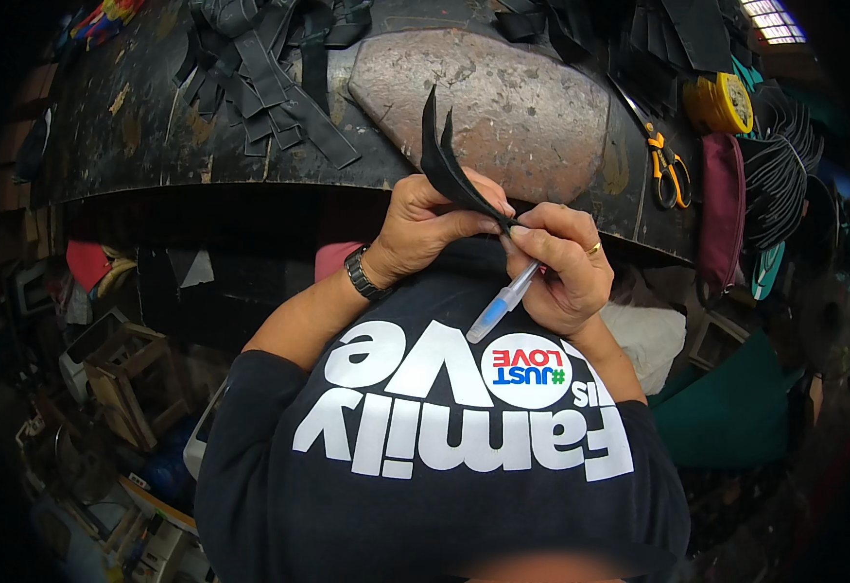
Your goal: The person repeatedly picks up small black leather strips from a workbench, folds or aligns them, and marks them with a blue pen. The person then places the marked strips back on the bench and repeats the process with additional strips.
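Both of my hands meet in front of my chest, at the near edge of the table. My left hand is closed in a pinch on a pair of dark, thin strips, whose pointed free ends curve up and away. Closed too, my right hand has thumb and fingertips at the strips' near end, close to the left fingertips. A slim pen-like tool with a clear and blue body sticks out below the right hand's grip. Its other end is hidden by the fingers.
A worn brown slab lies on the dark table. Black strips are heaped left of it. To the right are orange-handled scissors, a yellow spool, a maroon pouch and bundled black cords.
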The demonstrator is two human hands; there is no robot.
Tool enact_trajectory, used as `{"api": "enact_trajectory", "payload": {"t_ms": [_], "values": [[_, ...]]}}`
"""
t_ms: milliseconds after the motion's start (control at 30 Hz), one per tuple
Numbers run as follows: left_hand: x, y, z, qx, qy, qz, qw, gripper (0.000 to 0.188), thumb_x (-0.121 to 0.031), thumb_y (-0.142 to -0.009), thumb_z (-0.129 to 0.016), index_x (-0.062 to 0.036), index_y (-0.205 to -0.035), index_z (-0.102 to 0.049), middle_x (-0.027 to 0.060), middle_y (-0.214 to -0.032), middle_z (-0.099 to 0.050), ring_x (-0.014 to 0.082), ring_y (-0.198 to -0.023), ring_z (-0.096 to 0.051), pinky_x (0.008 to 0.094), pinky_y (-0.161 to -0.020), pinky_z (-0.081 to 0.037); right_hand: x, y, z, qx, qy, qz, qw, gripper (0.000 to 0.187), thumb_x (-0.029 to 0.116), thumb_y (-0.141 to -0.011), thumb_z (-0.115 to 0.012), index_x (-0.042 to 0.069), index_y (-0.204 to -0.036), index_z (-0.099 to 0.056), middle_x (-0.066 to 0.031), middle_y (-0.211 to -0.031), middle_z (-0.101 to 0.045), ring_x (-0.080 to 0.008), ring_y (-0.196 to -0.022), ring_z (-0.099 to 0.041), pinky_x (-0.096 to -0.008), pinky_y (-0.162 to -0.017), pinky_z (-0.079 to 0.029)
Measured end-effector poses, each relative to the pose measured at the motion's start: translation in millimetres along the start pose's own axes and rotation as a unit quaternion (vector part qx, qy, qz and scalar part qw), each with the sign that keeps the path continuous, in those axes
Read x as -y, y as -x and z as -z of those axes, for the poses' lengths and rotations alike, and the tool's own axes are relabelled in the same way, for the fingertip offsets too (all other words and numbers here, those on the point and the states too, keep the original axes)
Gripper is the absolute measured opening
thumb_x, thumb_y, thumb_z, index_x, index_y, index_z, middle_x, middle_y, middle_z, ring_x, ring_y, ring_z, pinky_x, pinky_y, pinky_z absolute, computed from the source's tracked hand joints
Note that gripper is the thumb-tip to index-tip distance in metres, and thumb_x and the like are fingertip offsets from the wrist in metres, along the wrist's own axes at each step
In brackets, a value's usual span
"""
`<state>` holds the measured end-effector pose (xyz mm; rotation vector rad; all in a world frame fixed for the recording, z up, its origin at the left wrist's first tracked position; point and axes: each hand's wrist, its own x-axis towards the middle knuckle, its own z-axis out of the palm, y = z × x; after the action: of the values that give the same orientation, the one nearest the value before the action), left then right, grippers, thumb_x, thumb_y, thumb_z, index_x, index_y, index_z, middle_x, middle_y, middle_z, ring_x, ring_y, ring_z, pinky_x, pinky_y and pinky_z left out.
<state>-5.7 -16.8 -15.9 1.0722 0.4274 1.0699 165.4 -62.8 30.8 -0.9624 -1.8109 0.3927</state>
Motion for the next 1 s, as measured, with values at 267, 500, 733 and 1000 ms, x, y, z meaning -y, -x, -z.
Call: {"api": "enact_trajectory", "payload": {"t_ms": [267, 500, 733, 1000], "values": [[0, 0, 0, -0.006, -0.014, -0.014, 1.0, 0.013, -0.002, -0.08, -0.07, 0.0001, -0.093, -0.068, 0.0122, -0.093, -0.065, 0.0214, -0.09, -0.061, 0.0311, -0.078, -0.051, -3, 2, 0, -0.002, -0.007, 0.0, 1.0, 0.035, -0.011, -0.064, -0.075, 0.001, -0.095, -0.063, -0.0118, -0.091, -0.061, -0.0189, -0.072, -0.061, -0.0252, -0.058, -0.049], [-4, 2, -3, -0.01, -0.058, 0.013, 0.998, 0.013, -0.003, -0.086, -0.065, 0.0016, -0.098, -0.065, 0.011, -0.098, -0.063, 0.019, -0.093, -0.06, 0.0311, -0.083, -0.05, 5, 0, -7, -0.082, -0.198, -0.168, 0.962, 0.037, -0.01, -0.068, -0.075, 0.003, -0.099, -0.059, -0.0119, -0.091, -0.06, -0.0165, -0.075, -0.063, -0.0227, -0.064, -0.05], [-12, -1, -7, -0.017, -0.075, 0.052, 0.996, 0.018, -0.008, -0.093, -0.058, 0.0011, -0.108, -0.06, 0.0099, -0.104, -0.062, 0.013, -0.097, -0.059, 0.0271, -0.086, -0.049, -10, -7, 5, 0.054, -0.043, -0.14, 0.988, 0.016, -0.004, -0.072, -0.071, 0.0, -0.083, -0.061, -0.0093, -0.075, -0.057, -0.018, -0.059, -0.056, -0.0267, -0.053, -0.042], [-4, -5, -19, -0.086, -0.069, 0.033, 0.993, 0.017, -0.013, -0.099, -0.049, -0.004, -0.113, -0.05, 0.0035, -0.09, -0.058, 0.0094, -0.083, -0.054, 0.0242, -0.079, -0.045, -17, -11, 10, 0.059, -0.114, -0.161, 0.979, 0.007, 0.007, -0.089, -0.061, 0.0, -0.087, -0.062, -0.0086, -0.085, -0.057, -0.0173, -0.072, -0.055, -0.0278, -0.064, -0.044]]}}
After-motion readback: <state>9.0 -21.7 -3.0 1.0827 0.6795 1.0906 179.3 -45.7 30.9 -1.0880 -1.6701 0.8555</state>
